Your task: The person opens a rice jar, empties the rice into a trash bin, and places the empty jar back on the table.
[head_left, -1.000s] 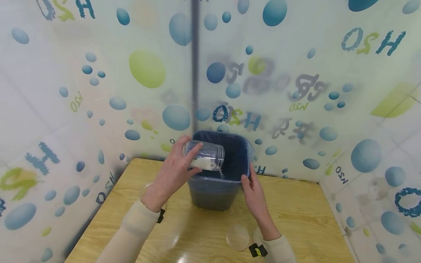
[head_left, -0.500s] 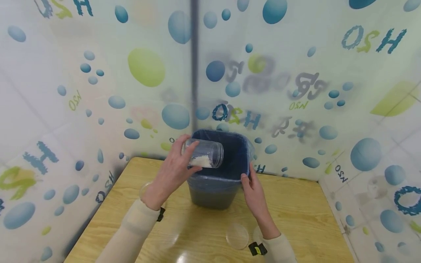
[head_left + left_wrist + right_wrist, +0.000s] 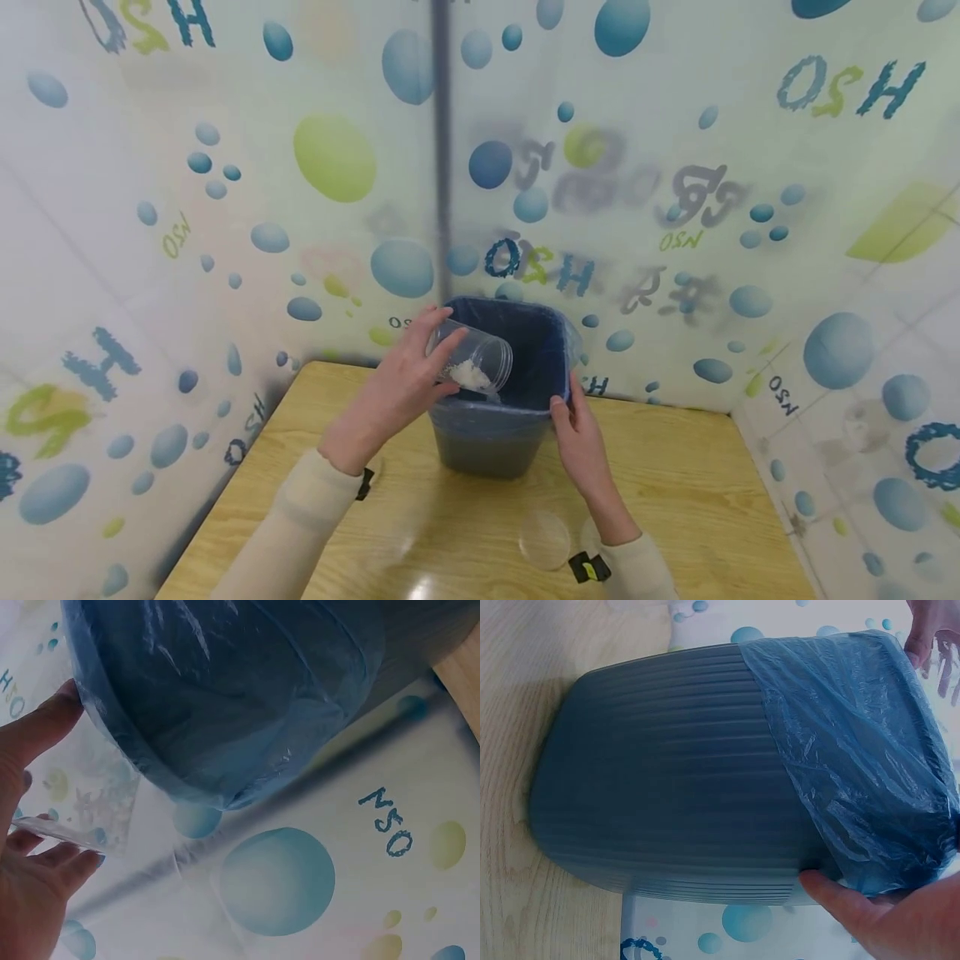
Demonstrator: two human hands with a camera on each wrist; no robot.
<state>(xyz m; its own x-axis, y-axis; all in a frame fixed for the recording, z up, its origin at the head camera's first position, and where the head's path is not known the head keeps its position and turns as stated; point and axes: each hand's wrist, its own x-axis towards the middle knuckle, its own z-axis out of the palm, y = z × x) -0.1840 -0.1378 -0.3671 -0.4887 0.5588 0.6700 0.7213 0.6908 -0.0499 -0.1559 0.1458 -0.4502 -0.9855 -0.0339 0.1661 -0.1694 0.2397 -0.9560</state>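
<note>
My left hand (image 3: 393,383) grips a clear plastic jar (image 3: 483,343) on its side, mouth tilted down to the right over the bin. White shredded bits (image 3: 468,375) lie along the jar's lower wall and reach towards its mouth. Below stands a blue-grey trash bin (image 3: 487,446), upright on the table, with a thin blue plastic liner (image 3: 847,750) folded over its rim. My right hand (image 3: 583,437) holds the bin's right side at the rim, thumb outside. In the left wrist view, the left thumb (image 3: 45,724) is right at the lined rim.
The wooden table (image 3: 675,483) meets patterned walls (image 3: 637,167) behind and at both sides. A clear round disc (image 3: 545,540) lies near the front. Beside it, a black strap piece (image 3: 588,568) shows by the right wrist.
The jar's mouth now tips further down than half a second ago, and the white bits have shifted towards it. My right hand keeps its hold on the bin.
</note>
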